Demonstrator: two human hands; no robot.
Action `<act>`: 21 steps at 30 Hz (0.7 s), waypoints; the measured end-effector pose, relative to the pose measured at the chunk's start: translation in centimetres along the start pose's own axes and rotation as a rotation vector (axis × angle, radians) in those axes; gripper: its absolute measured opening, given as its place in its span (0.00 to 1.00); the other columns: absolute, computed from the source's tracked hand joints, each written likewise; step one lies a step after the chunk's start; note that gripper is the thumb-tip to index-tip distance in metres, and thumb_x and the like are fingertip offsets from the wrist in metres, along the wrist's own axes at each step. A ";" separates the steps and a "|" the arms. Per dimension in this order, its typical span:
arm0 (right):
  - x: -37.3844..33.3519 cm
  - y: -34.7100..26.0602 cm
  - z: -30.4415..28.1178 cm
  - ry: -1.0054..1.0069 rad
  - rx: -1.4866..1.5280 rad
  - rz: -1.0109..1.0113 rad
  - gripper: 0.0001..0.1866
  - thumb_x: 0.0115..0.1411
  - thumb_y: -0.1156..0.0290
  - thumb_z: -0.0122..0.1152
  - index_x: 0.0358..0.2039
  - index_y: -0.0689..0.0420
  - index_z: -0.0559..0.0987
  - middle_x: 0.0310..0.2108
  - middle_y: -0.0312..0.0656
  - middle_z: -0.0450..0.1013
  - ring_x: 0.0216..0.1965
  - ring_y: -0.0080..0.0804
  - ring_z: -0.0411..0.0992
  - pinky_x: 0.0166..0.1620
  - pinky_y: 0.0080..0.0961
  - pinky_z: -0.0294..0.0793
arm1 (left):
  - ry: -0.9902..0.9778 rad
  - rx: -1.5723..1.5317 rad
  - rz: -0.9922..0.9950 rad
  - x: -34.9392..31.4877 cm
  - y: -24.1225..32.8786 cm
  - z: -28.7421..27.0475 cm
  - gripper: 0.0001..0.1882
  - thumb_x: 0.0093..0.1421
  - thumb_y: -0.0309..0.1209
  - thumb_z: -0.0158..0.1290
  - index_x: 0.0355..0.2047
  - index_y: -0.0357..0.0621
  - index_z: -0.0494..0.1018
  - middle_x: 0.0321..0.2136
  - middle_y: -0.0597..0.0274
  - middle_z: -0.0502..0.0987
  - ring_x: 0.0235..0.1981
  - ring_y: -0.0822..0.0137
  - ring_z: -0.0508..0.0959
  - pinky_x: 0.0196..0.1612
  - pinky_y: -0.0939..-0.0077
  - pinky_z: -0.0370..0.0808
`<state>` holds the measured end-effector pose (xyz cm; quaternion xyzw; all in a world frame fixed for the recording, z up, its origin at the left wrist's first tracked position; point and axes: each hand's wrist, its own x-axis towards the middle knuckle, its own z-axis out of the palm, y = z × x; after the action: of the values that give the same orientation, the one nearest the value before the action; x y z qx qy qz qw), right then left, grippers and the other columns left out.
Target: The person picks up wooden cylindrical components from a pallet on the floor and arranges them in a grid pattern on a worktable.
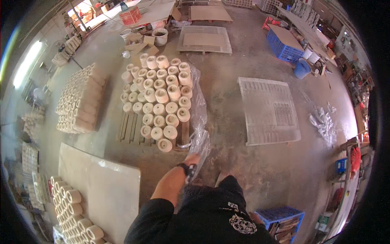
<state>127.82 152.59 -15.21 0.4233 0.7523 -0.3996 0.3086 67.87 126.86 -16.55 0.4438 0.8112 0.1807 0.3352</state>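
Left grip [193,159]: low centre, bare, at lower end of clear film; dark watch [189,171] on wrist
Grip state: fingers blurred and partly behind film; can't tell if spread, pressed together or pinching it
Right grip: out of view, state can't tell
Clear film [200,114]: long crumpled strip, lower end touching left grip, rest running away from it, up along right side of cylinder pile
Cylinders [159,96]: pale, stacked on pallet, ahead and slightly left of left grip; nearest one near the hand, apart from it
Pallet [132,127]: wooden, slats bare at near left, on floor [221,105]
Second stack [81,99]: similar pale pieces, further left, well apart from left grip
Board [109,187]: flat, light, lower left; more pale rings [71,211] along its left side
Translucent sheet [270,112]: flat on floor, right of film, apart
Loose plastic [323,124]: crumpled, far right on floor
Blue crate [284,45]: upper right, brown panel on top
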 end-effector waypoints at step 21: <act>52.5 -29.8 -45.3 0.240 0.359 -0.536 0.07 0.58 0.68 0.52 0.25 0.53 0.74 0.19 0.34 0.68 0.20 0.30 0.68 0.19 0.31 0.66 | -0.163 -0.557 -0.884 0.8 -0.7 -1.5 0.16 0.58 0.42 0.50 0.34 0.43 0.77 0.25 0.59 0.79 0.24 0.64 0.80 0.28 0.69 0.76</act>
<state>72.11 202.58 -24.96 0.3022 0.7854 -0.5398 0.0228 66.12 127.14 -16.20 -0.0342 0.8135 0.1958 0.5465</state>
